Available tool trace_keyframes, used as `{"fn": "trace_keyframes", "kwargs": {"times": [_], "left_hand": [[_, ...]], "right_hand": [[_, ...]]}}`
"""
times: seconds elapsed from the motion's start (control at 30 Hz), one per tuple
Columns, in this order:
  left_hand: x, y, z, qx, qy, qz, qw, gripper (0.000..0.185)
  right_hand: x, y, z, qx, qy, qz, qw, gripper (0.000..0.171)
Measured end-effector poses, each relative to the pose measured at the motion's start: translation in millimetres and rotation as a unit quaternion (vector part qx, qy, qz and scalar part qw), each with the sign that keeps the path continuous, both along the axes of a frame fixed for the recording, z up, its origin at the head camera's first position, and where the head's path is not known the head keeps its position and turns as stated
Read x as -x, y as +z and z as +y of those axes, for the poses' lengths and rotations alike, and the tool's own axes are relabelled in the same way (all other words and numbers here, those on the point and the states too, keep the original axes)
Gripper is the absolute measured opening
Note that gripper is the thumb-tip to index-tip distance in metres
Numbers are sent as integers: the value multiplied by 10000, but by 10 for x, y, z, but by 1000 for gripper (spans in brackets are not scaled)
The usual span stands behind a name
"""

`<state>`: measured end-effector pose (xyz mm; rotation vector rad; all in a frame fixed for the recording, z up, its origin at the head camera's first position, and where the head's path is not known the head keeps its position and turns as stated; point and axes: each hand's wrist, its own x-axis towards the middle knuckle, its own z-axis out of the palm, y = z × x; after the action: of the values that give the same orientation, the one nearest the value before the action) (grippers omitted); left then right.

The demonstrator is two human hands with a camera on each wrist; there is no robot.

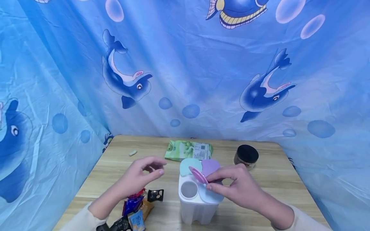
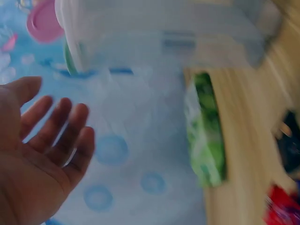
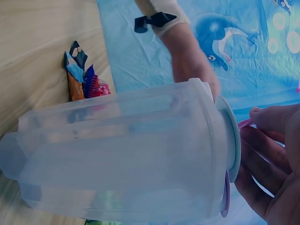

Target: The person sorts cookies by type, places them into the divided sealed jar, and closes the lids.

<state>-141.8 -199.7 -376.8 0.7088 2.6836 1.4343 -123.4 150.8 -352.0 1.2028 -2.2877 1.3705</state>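
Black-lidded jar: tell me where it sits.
In the head view the black-lidded jar stands at the table's far right, behind the right hand and right of the green packet.

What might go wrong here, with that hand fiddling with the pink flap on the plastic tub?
The right hand pinches the raised pink flap while the left hand hovers off the clear container, so a hard tug might tip it. The container stands near the table front edge and might slide off.

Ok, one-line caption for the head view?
Right hand pinches the pink lid flap on a clear container; left hand hovers open nearby.
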Motion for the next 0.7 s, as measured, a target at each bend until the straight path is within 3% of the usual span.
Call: {"fn": "trace_keyframes", "kwargs": {"times": [0.2,0.33,0.4,0.5,0.7], "left_hand": [[21,-347,-499,939,117,-300,9951,25],[105,-629,-888,1376,484,-441,9883,28],[151,-766,-1090,1479,737,-575,9846,30],[203,-931,-1395,1514,825,-830,9815,39],[174,-1166,-1825,1152,384,-1721,9776,55]], "right_hand": [[27,-15,10,82,183,278,9994,17],[39,-1,21,43,202,235,9995,17],[39,3,27,17,210,191,9996,16],[35,15,34,-2,222,151,9996,16],[24,34,35,-9,228,86,9997,15]]}}
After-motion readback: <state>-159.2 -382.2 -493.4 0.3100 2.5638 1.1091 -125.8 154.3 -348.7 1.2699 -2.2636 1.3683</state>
